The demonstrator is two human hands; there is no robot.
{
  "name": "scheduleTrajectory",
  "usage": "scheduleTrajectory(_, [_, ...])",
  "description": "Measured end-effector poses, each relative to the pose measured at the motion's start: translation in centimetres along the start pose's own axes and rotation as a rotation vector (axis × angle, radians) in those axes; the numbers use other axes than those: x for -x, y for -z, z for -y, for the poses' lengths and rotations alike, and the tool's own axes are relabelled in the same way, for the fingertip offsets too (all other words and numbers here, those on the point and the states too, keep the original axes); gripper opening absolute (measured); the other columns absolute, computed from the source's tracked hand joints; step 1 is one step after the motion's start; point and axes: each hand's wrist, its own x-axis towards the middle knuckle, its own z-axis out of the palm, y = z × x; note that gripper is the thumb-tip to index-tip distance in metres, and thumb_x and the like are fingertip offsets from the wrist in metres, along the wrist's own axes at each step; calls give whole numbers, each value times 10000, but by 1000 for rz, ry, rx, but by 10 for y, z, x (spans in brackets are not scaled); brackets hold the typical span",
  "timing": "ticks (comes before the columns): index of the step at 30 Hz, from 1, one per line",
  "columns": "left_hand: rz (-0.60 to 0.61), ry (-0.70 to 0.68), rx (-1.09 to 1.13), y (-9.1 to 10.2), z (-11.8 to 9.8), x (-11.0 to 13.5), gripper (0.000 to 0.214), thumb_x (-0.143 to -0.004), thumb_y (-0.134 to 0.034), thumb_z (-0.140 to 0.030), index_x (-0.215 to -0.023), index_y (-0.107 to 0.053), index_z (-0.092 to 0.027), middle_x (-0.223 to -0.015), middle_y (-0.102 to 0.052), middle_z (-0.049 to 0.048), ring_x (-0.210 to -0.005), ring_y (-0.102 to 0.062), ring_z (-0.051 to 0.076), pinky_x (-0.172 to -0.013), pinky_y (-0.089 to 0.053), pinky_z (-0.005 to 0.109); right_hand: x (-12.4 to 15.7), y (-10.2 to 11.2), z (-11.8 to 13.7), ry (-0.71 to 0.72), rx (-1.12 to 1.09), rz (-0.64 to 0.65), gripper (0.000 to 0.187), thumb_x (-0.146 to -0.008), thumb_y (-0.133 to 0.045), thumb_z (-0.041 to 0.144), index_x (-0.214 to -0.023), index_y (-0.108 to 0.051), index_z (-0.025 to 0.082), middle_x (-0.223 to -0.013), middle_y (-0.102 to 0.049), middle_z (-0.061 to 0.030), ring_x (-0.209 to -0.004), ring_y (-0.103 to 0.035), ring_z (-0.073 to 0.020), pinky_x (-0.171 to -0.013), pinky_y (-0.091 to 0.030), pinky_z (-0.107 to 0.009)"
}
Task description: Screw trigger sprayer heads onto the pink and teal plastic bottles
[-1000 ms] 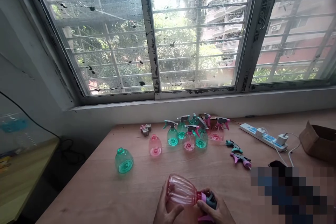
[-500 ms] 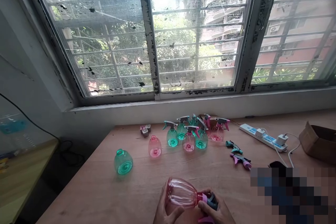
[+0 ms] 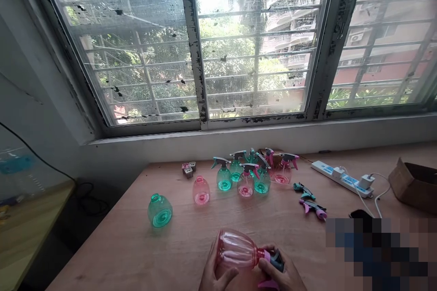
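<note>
My left hand (image 3: 214,274) wraps the body of a clear pink spray bottle (image 3: 236,249) lying sideways just above the wooden table (image 3: 129,245). My right hand (image 3: 284,275) is closed round its pink and dark trigger head (image 3: 273,261) at the bottle's neck. Farther back stand a headless green bottle (image 3: 160,210), a headless pink bottle (image 3: 201,189) and a cluster of several capped green and pink spray bottles (image 3: 254,173). Two loose trigger heads (image 3: 309,200) lie to the right of the cluster.
A white power strip (image 3: 343,178) with plugged chargers lies at the back right, a brown cardboard box (image 3: 414,184) beside it. Small blocks (image 3: 189,168) sit near the wall. A barred window (image 3: 218,41) rises behind. A blurred patch covers the lower right. A yellow surface (image 3: 27,218) is left.
The pink bottle and both hands have shifted very slightly; my right fingers have turned a little on the trigger head. Everything else on the table is as it was.
</note>
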Motion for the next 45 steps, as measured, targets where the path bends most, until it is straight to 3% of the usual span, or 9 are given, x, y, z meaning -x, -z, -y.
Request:
scheduleTrajectory(5, [-14,-10,-10,0,2,0,806,-710,-821,-408,-1433,-497,-263,-1563,-423,98,-1436,-384,338,-1205,-279,488,-1,2,1,-8,3,-4,465,-703,-794,563,-927,-661,178,-667,-641,0,-592,-595,-177,-560,-506,-294])
scheduleTrajectory(9, [-3,-15,-14,0,4,1,951,-633,-872,-425,-1464,-453,-230,-1549,-440,127,-1422,-400,362,-1206,-280,489,0,0,-3,13,19,-11,462,-689,-796,569,-901,-665,180,-670,-647,-5,-585,-585,-169,-534,-490,-278])
scheduleTrajectory(14, [-13,3,-7,2,5,-1,834,-731,-795,-460,-1455,-464,-212,-1547,-441,139,-1429,-398,338,-1208,-275,484,1,-1,-3,20,50,-36,459,-675,-797,575,-885,-681,183,-715,-658,-23,-640,-587,-187,-537,-496,-276])
scheduleTrajectory(19, [12,-30,-16,2,12,-1,867,-714,-815,-442,-1471,-438,-251,-1576,-398,121,-1442,-374,339,-1202,-289,477,-1,0,-4,-1,5,-22,463,-680,-801,567,-897,-663,181,-677,-636,-1,-585,-558,-166,-535,-488,-283])
scheduleTrajectory(24, [-46,-58,-17,1,15,0,1009,-658,-841,-486,-1504,-370,-200,-1564,-410,154,-1448,-357,356,-1209,-277,483,1,-3,0,42,48,-37,427,-673,-807,543,-865,-678,184,-700,-662,-17,-630,-589,-187,-562,-468,-283])
scheduleTrajectory(30, [-31,4,-87,4,12,-2,837,-711,-811,-446,-1428,-482,-165,-1503,-498,160,-1404,-439,341,-1201,-300,478,2,-2,7,35,69,-7,423,-700,-787,549,-882,-686,181,-734,-681,-27,-657,-613,-199,-574,-473,-278])
scheduleTrajectory(38, [-97,-67,-46,-3,13,1,931,-654,-832,-502,-1448,-468,-181,-1496,-512,144,-1398,-444,354,-1189,-331,457,-2,-2,-6,37,18,-44,458,-668,-804,564,-874,-662,181,-639,-626,6,-570,-569,-166,-553,-470,-281])
scheduleTrajectory(45, [-36,3,-66,3,14,-3,932,-616,-869,-459,-1429,-496,-198,-1533,-463,140,-1425,-399,363,-1209,-277,475,-4,0,-11,38,4,-53,471,-663,-804,571,-886,-661,181,-678,-650,-13,-589,-588,-177,-542,-483,-280])
